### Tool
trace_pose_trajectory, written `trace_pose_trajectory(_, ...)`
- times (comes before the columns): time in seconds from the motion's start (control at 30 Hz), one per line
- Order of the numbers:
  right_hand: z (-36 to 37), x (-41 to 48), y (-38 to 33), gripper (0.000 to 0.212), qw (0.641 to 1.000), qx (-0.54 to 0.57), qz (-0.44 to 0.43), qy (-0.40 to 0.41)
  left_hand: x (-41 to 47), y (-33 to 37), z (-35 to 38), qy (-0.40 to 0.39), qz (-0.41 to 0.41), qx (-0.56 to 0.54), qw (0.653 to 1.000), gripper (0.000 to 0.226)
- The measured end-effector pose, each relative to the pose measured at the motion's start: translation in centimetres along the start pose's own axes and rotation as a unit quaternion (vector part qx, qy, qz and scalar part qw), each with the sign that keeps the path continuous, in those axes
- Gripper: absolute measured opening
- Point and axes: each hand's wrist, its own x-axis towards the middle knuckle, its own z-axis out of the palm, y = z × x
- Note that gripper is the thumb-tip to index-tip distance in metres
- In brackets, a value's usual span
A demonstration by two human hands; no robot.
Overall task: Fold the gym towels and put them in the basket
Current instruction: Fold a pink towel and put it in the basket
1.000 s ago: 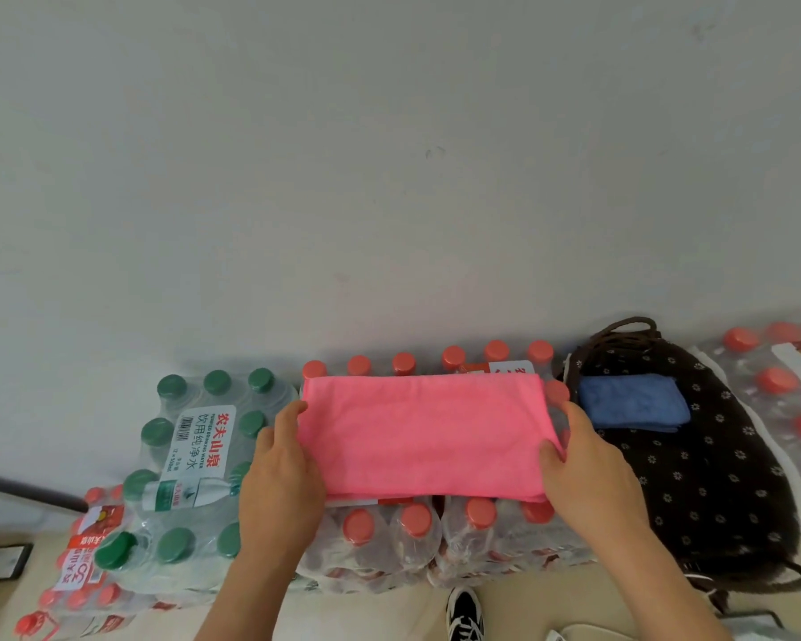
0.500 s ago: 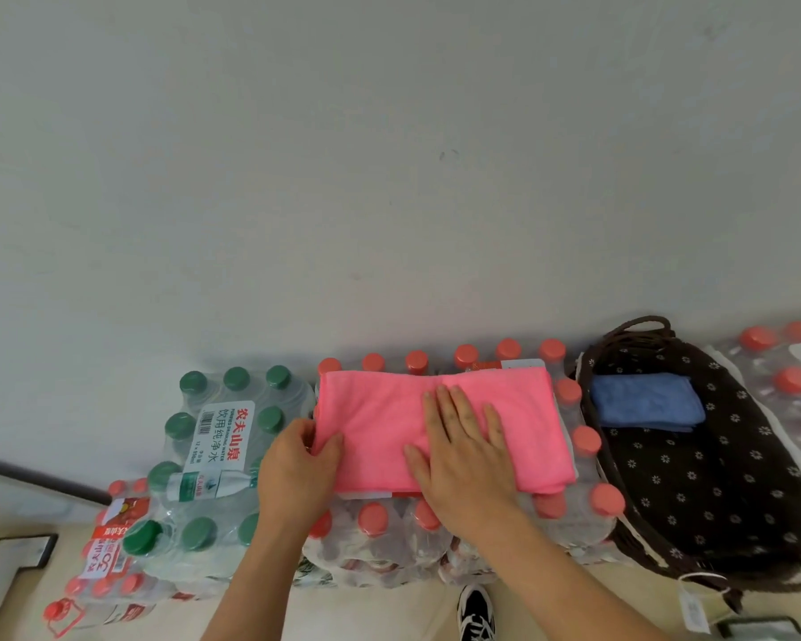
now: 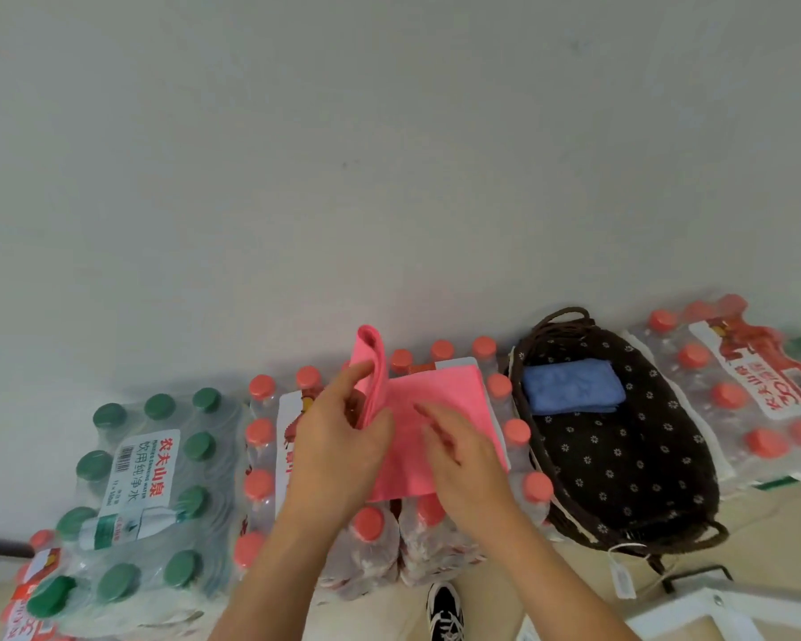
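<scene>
Towels: two, one pink and one blue.
Pink towel [image 3: 440, 404]: centre of the frame, lying on a shrink-wrapped pack of red-capped bottles [image 3: 262, 455]; its left end stood up off the pack in a doubled flap, while the rest lay flat.
Blue towel [image 3: 572, 386]: one, folded, lying inside the basket at its upper end.
Basket [image 3: 620, 460]: one, dark brown with a flower-print lining and cord handles, right of centre, just beside the pink towel's pack.
Hands: two, both on the pink towel.
Left hand [image 3: 338, 446]: thumb and fingers clamped on the upright flap, pinching it.
Right hand [image 3: 468, 464]: fingers straight and close together, laid flat on the lower right part of the pink towel; slightly blurred.
Green-capped pack [image 3: 144, 483]: one, lower left of the frame, ten caps showing around its white label.
Other red-capped pack [image 3: 736, 400]: one at the right edge, beyond the basket.
Shoe [image 3: 445, 608]: one, black and white, bottom centre on the floor.
Wall [image 3: 389, 155]: plain grey, filling the upper half.
</scene>
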Motion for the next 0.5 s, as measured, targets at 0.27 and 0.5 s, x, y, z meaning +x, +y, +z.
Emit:
trace_pose_trajectory(0.27, -5.5, 2.4, 1.0, 0.030, 0.933, 0.263, 0.244, 0.025, -1.0, -1.3, 10.4, -0.148, 0.139, 0.203, 0.958, 0.035)
trace_pose_trajectory(0.5, -5.5, 4.3, 2.4, 0.040, 0.986, 0.009, 0.160, 0.039, -2.0, -3.3, 10.9, -0.137, 0.196, 0.256, 0.937, 0.050)
